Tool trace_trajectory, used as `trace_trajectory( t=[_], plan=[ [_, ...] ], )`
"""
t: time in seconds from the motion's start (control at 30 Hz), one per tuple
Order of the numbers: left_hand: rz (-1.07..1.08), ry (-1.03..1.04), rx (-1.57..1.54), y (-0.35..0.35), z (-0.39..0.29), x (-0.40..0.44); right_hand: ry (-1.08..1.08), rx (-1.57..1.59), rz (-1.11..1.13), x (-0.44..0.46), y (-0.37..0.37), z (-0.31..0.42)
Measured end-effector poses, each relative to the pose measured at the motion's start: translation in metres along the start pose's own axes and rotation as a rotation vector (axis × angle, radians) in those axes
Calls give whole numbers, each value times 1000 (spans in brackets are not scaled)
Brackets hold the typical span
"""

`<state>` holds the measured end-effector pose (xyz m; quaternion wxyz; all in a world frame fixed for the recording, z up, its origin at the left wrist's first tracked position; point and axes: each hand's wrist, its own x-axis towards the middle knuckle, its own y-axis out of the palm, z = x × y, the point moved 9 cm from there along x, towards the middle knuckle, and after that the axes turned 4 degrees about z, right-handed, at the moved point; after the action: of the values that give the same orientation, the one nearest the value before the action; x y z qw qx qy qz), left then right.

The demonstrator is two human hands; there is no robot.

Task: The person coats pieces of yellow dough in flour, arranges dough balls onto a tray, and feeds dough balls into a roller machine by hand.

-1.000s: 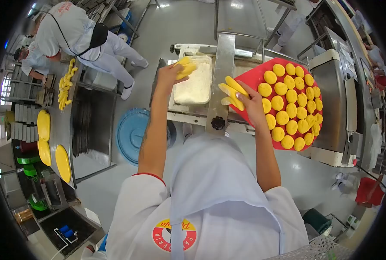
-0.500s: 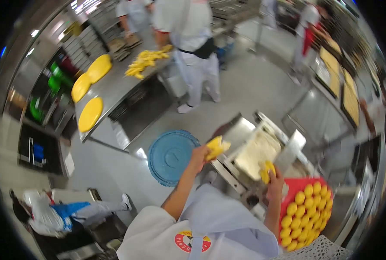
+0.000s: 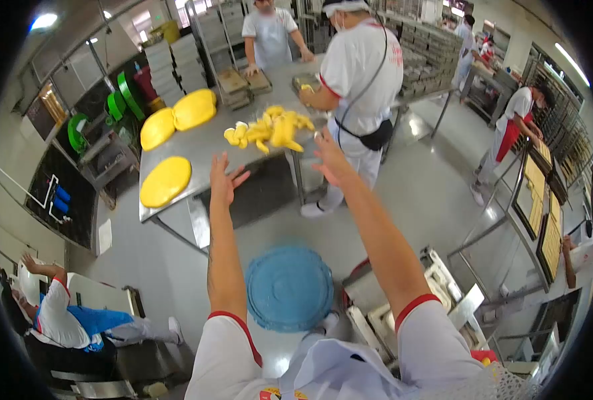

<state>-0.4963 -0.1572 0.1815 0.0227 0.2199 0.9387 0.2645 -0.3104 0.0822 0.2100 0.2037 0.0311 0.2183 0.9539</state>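
Observation:
My left hand [image 3: 224, 180] is raised in front of the steel table's [image 3: 203, 157] near edge, fingers spread and nothing in it. To the right, my right hand [image 3: 331, 159] reaches forward with its fingers apart, also holding nothing. Between and beyond them, a heap of yellow dough pieces [image 3: 283, 128] lies on the table. Two joined yellow dough slabs [image 3: 195, 110] and a separate oval slab [image 3: 166, 182] rest on the table's left part.
A blue lidded barrel [image 3: 290, 288] stands below my hands. The machine [image 3: 443, 280] is at the right, partly behind my arm. A co-worker [image 3: 363, 73] stands at the table's right end, another person [image 3: 268, 33] behind it. Racked trays [image 3: 533, 197] stand far right.
The view has swung from the machine and red tray toward the steel table. Both hands have let go of the yellow dough pieces and now sit at the table's edge.

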Motion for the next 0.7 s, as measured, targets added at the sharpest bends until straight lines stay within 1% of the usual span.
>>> trace_trajectory(
  t=[0.03,0.1,0.13,0.17,0.2,0.23,0.27,0.3,0.33,0.4,0.43,0.47,0.5,0.53,0.57,0.6,0.63,0.67,0.7],
  plan=[
    [-63,30,83,-11,-8,2,-13,-142,-103,15,1,14],
    [33,-173,132,-50,44,10,-71,-161,58,-11,6,13],
    [16,-205,162,-49,55,-23,-26,-107,97,-32,-6,-5],
    [101,-212,149,-76,97,-41,23,-51,134,-56,-26,-31],
    [16,-199,231,-106,136,-67,57,-45,88,-95,-66,-73],
    [90,-305,477,-152,197,-92,90,-37,41,-135,-105,-114],
    [48,-339,420,-168,250,-134,123,-27,-6,-174,-144,-155],
    [35,-594,352,-166,291,-180,271,-251,-39,-227,-182,-191],
    [-79,-720,225,-155,323,-227,216,-272,-109,-286,-214,-220],
    [9,-970,207,-116,377,-317,171,-242,-317,-417,-210,-255],
    [110,-1058,228,-92,395,-352,190,-168,-421,-470,-218,-261],
    [295,-1102,293,-57,397,-380,198,-42,-537,-516,-215,-257],
    [524,-1090,348,-6,397,-390,168,64,-638,-545,-209,-248],
    [1001,-918,457,68,395,-393,112,122,-721,-563,-206,-227],
    [1064,-862,396,138,375,-411,71,-79,-797,-580,-208,-181],
    [1235,-638,564,169,381,-403,43,-206,-919,-587,-206,-140],
    [1273,-692,501,192,380,-424,-99,-13,-959,-612,-198,-139],
    [1384,-633,596,222,374,-441,-186,-69,-1016,-639,-187,-112],
    [1475,-552,680,247,360,-456,-267,-20,-1085,-668,-165,-94]
  ],
)
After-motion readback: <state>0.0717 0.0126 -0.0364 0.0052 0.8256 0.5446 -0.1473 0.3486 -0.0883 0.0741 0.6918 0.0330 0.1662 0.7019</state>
